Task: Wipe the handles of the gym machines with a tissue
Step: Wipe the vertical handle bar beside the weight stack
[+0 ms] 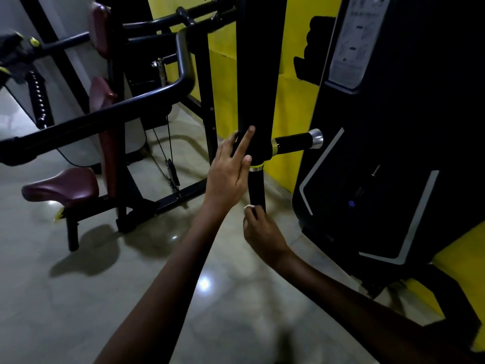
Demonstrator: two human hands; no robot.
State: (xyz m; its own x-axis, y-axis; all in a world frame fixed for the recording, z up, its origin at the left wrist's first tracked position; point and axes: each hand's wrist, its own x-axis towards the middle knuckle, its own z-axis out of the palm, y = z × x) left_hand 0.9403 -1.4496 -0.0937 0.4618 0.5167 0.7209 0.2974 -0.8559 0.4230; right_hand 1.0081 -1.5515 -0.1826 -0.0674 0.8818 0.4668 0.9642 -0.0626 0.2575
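Note:
A thick black machine arm (258, 74) hangs down in the middle of the view. Two black handles with silver rings branch from its lower end: one handle (257, 187) points down, the other handle (296, 141) points right and ends in a silver cap. My left hand (231, 172) rests against the arm's lower end, fingers straight and spread. My right hand (258, 227) grips the bottom of the downward handle, with a small white tissue (248, 207) pinched against it. Most of the tissue is hidden in the hand.
A black weight-stack housing (393, 127) with an instruction label stands at the right. At the left is another machine with a maroon seat (63, 186), maroon back pads and a curved black bar (157, 95). Yellow wall (291, 106) lies behind, glossy tile floor (110, 298) below.

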